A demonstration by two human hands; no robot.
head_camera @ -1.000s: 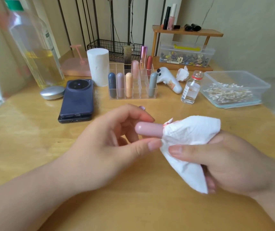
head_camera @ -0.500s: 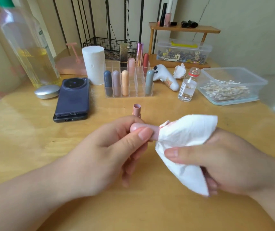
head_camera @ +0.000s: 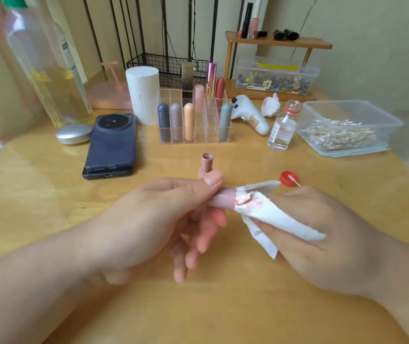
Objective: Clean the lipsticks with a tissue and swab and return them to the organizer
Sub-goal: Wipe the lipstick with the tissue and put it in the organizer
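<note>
**Head view**

1. Location. The pink tube (head_camera: 223, 200), judged to be a lipstick cap, is held level above the surface (head_camera: 49, 199). It sits in front of the organizer (head_camera: 194, 135) and well apart from it. Its right end is buried in the tissue (head_camera: 280, 219).
2. Handling, as judged.
   - The tube looks light, rigid and glossy, so it is likely to twist or slip under wiping pressure. Grip it at the closed end and leave the open end free.
   - The tissue is thin, soft and easily torn, and it is red-stained at the contact patch.
   - The uncapped lipstick base (head_camera: 207, 163) stands upright just beyond the left thumb and could be knocked over.
3. Left hand (head_camera: 153, 219). The back of the hand faces up. The thumb lies along the top of the tube and pinches it against the fingers beneath. The lower fingers hang extended and hold nothing.
4. Right hand (head_camera: 327, 242). The palm faces down. The fingers are curled round the bunched tissue and press it onto the tube's end.
</note>
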